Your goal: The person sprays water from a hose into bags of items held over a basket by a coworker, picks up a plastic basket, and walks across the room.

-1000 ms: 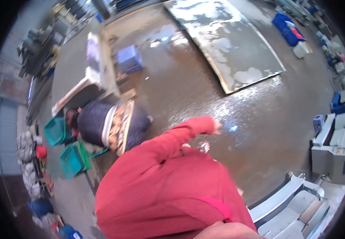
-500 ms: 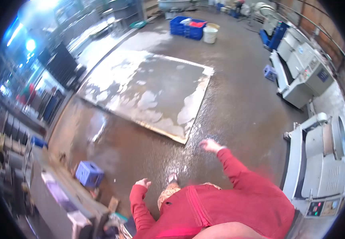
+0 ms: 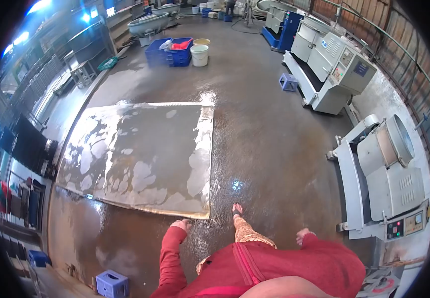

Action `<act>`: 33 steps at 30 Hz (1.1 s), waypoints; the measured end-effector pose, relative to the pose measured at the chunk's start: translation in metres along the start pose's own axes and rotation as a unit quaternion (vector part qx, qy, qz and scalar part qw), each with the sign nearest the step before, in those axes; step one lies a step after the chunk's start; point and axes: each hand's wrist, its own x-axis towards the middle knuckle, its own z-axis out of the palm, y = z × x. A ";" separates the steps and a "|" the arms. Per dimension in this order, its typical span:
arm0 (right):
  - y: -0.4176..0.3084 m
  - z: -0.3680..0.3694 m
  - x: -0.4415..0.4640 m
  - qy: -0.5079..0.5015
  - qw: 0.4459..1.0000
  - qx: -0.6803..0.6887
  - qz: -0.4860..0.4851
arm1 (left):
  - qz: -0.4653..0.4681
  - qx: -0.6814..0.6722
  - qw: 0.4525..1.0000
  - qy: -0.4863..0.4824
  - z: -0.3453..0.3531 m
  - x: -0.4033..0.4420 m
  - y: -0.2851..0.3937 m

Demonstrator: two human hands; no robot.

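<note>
My left hand (image 3: 181, 225) hangs low at my left side, its fingers loosely apart and nothing seen in them. In the picture it comes close to the near edge of a large flat wet panel (image 3: 167, 144) on the floor; I cannot tell that they touch. On the other side, my right hand (image 3: 303, 236) hangs beside my hip with loosely bent fingers, also without a visible object. Both arms wear red sleeves. One sandalled foot (image 3: 237, 209) is out in front on the wet floor (image 3: 269, 164).
Wheeled machines (image 3: 389, 174) line the right wall, with a small purple stool (image 3: 288, 82) beside one. Blue crates (image 3: 179, 57) and a white bucket (image 3: 199, 55) stand ahead. Another purple stool (image 3: 112, 284) is at lower left. A person's legs (image 3: 230, 7) show far off.
My view has turned right and moved forward, so the panel now lies further left. My left hand has swung forward and my right hand back toward my hip. A foot has stepped out.
</note>
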 end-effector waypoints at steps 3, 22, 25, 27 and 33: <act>-0.051 -0.002 -0.019 -0.024 1.000 -0.017 -0.007 | 0.042 -0.033 0.998 -0.043 -0.004 0.070 0.058; -0.572 -0.105 0.141 -0.081 0.959 0.059 -0.266 | -0.123 -0.024 0.987 -0.098 -0.157 0.457 0.116; -0.597 -0.142 0.170 -0.049 0.982 0.044 -0.174 | -0.112 -0.013 0.992 -0.062 -0.210 0.542 0.123; -0.621 -0.167 0.175 -0.021 0.992 0.082 -0.093 | 0.016 0.100 0.992 -0.070 -0.220 0.640 0.106; -0.683 -0.182 0.236 0.023 0.950 0.305 -0.065 | 0.210 0.069 0.975 0.021 -0.359 0.826 0.325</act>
